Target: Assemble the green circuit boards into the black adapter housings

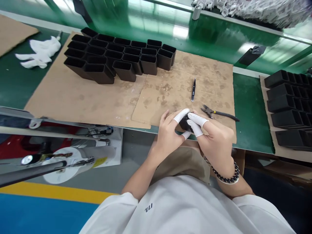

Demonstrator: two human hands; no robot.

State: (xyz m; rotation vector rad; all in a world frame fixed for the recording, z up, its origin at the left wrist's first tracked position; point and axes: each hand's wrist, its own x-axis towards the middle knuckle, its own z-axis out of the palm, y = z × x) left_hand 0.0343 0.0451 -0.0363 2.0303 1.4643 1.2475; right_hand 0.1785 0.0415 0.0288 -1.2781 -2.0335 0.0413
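Between both hands, at the front edge of the bench, is a black plastic housing (187, 123), largely covered by fingers. My left hand (169, 133) grips it from the left, with white finger cots on thumb and forefinger. My right hand (212, 135), also wearing white finger cots, has its fingertips closed on the housing's upper part and right side. Whether a smaller part is pinched there cannot be made out. Just beyond the right hand lie diagonal cutters (218, 113) with dark handles. Farther back, black tweezers (193, 90) rest on the cardboard (168, 91).
Rows of open black housings (123, 66) stand at the back left. More black housings (290, 110) sit on cardboard at the right. A white glove (42, 52) lies far left, and small white parts (243, 9) are heaped at the top. A metal cylinder (73, 159) is below left.
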